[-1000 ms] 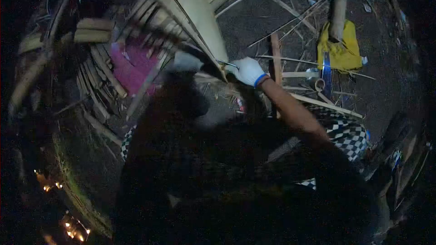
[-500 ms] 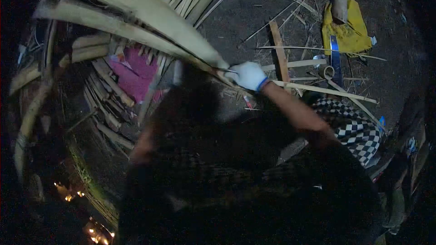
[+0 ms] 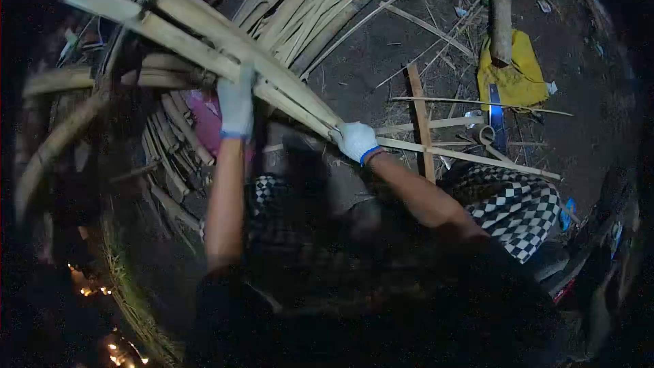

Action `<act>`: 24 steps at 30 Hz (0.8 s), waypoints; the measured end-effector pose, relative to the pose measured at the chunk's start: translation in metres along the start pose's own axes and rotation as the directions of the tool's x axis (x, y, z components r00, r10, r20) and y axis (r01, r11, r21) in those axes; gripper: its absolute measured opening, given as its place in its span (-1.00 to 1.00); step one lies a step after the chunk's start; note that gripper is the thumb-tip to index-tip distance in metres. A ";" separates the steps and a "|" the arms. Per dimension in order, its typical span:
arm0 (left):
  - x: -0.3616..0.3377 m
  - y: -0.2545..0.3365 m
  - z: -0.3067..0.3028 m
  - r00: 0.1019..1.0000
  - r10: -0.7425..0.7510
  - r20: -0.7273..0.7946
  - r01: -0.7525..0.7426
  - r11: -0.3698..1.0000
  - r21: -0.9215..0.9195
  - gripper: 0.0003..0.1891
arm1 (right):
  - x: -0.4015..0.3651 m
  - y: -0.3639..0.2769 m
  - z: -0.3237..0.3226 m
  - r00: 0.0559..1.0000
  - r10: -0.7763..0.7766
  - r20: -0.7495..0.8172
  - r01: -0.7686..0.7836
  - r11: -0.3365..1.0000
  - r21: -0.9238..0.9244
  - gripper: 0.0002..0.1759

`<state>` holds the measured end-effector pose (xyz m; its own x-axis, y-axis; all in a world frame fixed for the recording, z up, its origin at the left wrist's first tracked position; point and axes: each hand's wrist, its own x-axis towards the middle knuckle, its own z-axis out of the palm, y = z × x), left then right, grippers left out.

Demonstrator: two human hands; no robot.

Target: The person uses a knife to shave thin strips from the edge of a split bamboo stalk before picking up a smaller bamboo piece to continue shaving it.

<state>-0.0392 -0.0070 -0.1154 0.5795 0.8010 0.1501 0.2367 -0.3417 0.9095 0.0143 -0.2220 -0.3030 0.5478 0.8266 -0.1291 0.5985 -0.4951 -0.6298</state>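
Centrally, the long bamboo slats (image 3: 184, 27) are running diagonally from the upper left down to the middle of the view, converging toward their lower end. The right hand (image 3: 355, 140), wearing a white glove with a blue cuff, is gripping that lower end in a closed fist, so the slats are extending up and to the left of it. The left hand (image 3: 236, 103), also gloved in white, is reaching up to the slats' mid-length. Its fingers are lying across the lower slat, but it cannot be told whether they are closing around it.

A thin strip (image 3: 470, 157) is projecting from the right fist toward the right, passing over the person's checkered cloth (image 3: 518, 208). A fan of bamboo strips (image 3: 320, 7) is spreading behind the slats at the top. A pink cloth (image 3: 204, 123) is showing just below the slats, beside the left hand. Well apart on the dark ground (image 3: 381, 48), a yellow cloth (image 3: 511, 75) is lying under a pole (image 3: 501, 13). Small lights (image 3: 85, 291) are glowing at the lower left.
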 end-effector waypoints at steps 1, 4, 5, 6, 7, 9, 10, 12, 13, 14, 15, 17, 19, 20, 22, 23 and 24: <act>0.001 0.026 0.012 0.982 -0.069 -0.178 0.066 0.998 -0.024 -0.53 | -0.002 -0.004 -0.002 1.000 -0.011 -0.001 0.011 1.000 -0.008 -0.61; 0.027 0.068 0.017 0.921 -0.008 -0.390 -0.007 0.999 -0.038 -0.48 | 0.012 -0.029 -0.035 0.982 -0.069 -0.178 0.076 0.997 0.029 -0.60; 0.027 0.084 0.020 0.897 0.034 -0.441 -0.027 0.999 0.021 -0.45 | 0.015 -0.037 -0.044 0.985 -0.006 -0.172 0.013 0.999 0.036 -0.60; 0.025 0.091 0.023 0.870 0.074 -0.488 -0.040 0.996 0.079 -0.41 | 0.021 -0.041 -0.044 0.982 0.045 -0.185 -0.031 0.997 0.078 -0.59; 0.022 0.091 0.029 0.864 0.068 -0.498 -0.037 0.997 0.071 -0.41 | 0.024 -0.042 -0.043 0.974 0.094 -0.206 -0.070 0.990 0.119 -0.58; 0.016 0.090 0.048 0.845 0.020 -0.535 0.023 0.997 0.073 -0.38 | 0.025 -0.030 -0.032 0.972 0.098 -0.215 -0.074 0.991 0.115 -0.60; 0.008 0.087 0.057 0.844 0.024 -0.536 0.014 0.998 0.066 -0.38 | 0.025 -0.021 -0.025 0.970 0.121 -0.212 -0.096 0.988 0.125 -0.61; -0.005 0.082 0.073 0.895 -0.118 -0.431 0.171 0.982 0.086 -0.32 | 0.023 -0.010 -0.016 0.971 0.185 -0.151 -0.168 0.979 0.118 -0.59; -0.005 0.083 0.077 0.896 -0.125 -0.426 0.176 0.981 0.084 -0.32 | 0.019 -0.007 -0.013 0.965 0.251 -0.071 -0.243 0.964 0.112 -0.58; -0.002 0.083 0.079 0.911 -0.110 -0.398 0.140 0.989 0.047 -0.29 | 0.022 -0.006 -0.009 0.961 0.269 -0.068 -0.259 0.957 0.127 -0.57; -0.005 0.080 0.080 0.923 -0.102 -0.370 0.115 0.993 0.013 -0.27 | 0.019 -0.004 -0.002 0.959 0.278 -0.052 -0.270 0.955 0.123 -0.57; -0.001 0.072 0.086 0.895 -0.105 -0.434 0.181 0.974 0.138 -0.28 | 0.013 -0.015 -0.010 0.913 0.390 -0.117 -0.369 0.914 0.168 -0.56; 0.003 0.071 0.092 0.861 0.010 -0.509 0.056 0.992 0.113 -0.30 | 0.012 -0.024 -0.017 0.876 0.459 -0.149 -0.432 0.884 0.181 -0.54; 0.006 0.070 0.091 0.877 0.042 -0.478 0.042 0.986 0.164 -0.34 | 0.015 -0.025 -0.018 0.873 0.472 -0.123 -0.446 0.874 0.192 -0.54; 0.010 0.062 0.092 0.881 0.101 -0.462 0.012 0.972 0.236 -0.37 | 0.014 -0.019 -0.015 0.868 0.489 -0.081 -0.467 0.862 0.198 -0.53; 0.014 0.054 0.092 0.878 0.167 -0.448 -0.025 0.952 0.305 -0.39 | 0.020 -0.003 -0.017 0.939 0.339 -0.055 -0.329 0.934 0.138 -0.52; 0.010 0.042 0.089 0.898 0.254 -0.360 -0.121 0.928 0.353 -0.49 | 0.024 0.011 -0.017 0.980 0.196 -0.018 -0.193 0.975 0.106 -0.50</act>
<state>0.0457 -0.0568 -0.1101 0.3000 0.8092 0.5052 0.4245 -0.5875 0.6889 0.0442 -0.2118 -0.2998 0.6652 0.7084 -0.2360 0.4161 -0.6141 -0.6706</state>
